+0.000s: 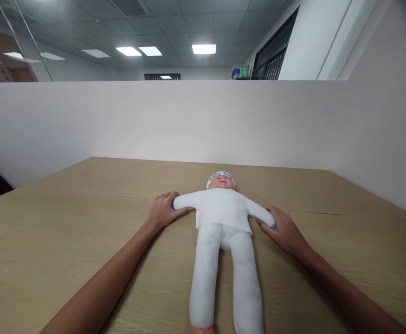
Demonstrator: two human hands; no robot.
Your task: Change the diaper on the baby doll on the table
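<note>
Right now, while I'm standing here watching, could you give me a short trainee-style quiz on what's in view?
1. True or false: the doll lies face down on the table.
2. Which part of it do the left hand and right hand hold?
A) legs
B) arms
C) head
3. Fill the gap: the lettering on the doll's white headwear is ____ in colour.

Key: 1. False; it lies on its back. 2. B. 3. Blue.

Forearms (108, 273) angled inward, left grip (162, 212) curled, right grip (283, 230) curled
</note>
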